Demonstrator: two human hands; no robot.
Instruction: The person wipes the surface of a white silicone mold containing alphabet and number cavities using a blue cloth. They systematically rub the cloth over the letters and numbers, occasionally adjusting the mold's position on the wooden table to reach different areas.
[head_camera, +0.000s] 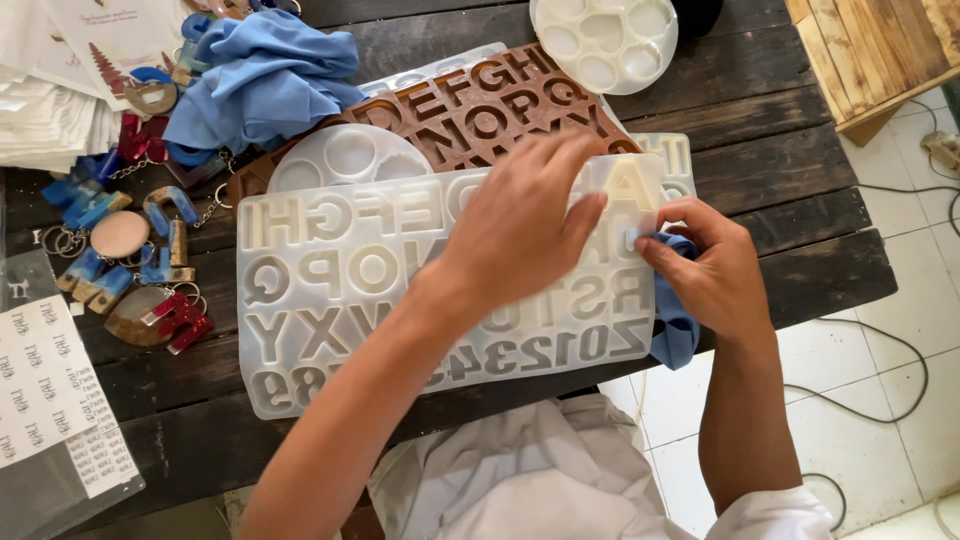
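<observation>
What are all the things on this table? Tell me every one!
White letter mould: one, translucent white, front middle of the table.
Brown letter mould: one, brown, behind the white one.
Round moulds: two, white, one at the top, one on the brown mould.
Blue cloth: one, bunched, top left.
Small blue cloth: one, under the right hand.
Keychain pieces: many, blue, red and wood-coloured, left side.
Sticker sheets: a few, white, front left.
Paper stack: white, far left.
Wooden table: one, dark.
Left hand: pressing on the white mould.
Right hand: fingers pinching the small cloth at the mould's edge.
</observation>
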